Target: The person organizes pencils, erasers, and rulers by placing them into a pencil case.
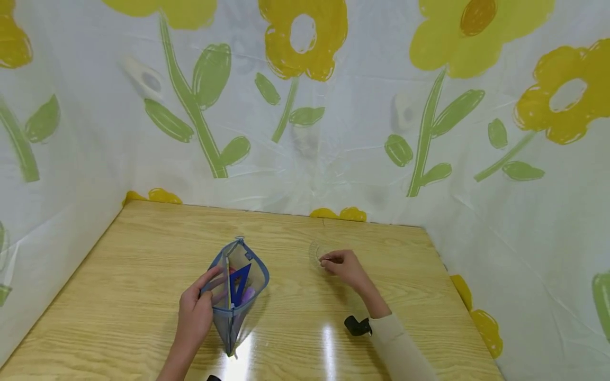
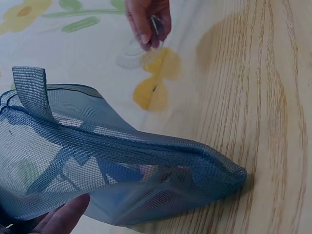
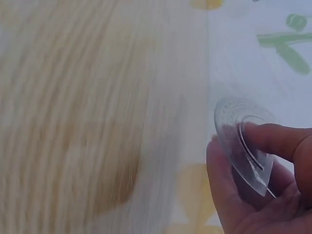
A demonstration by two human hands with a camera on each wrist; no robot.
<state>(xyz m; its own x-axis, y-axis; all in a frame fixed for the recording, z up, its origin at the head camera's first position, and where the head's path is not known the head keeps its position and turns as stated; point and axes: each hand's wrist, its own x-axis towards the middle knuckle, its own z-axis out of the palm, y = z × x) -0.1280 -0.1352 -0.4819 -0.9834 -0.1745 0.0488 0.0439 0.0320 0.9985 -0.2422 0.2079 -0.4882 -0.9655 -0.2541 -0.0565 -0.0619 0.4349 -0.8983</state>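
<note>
In the head view my left hand (image 1: 192, 312) grips the near left side of a blue mesh pencil pouch (image 1: 227, 324), whose zipped mouth gapes upward. A blue set square (image 1: 235, 297) and a purple item (image 1: 248, 295) show inside it; the purple item's kind is unclear. My right hand (image 1: 350, 272) pinches a clear plastic protractor (image 3: 226, 124) between thumb and fingers, raised over the table to the right of the pouch. The left wrist view catches the pouch's fabric tab (image 2: 31, 92) and the fingers (image 2: 66, 214) of my left hand against the mesh.
A wood-grain table (image 1: 143, 254) lies under both hands. White cloth (image 1: 352, 159) printed with yellow flowers hangs along its back and sides. A black wrist-worn device (image 1: 357, 326) sits by the right sleeve (image 1: 397, 344).
</note>
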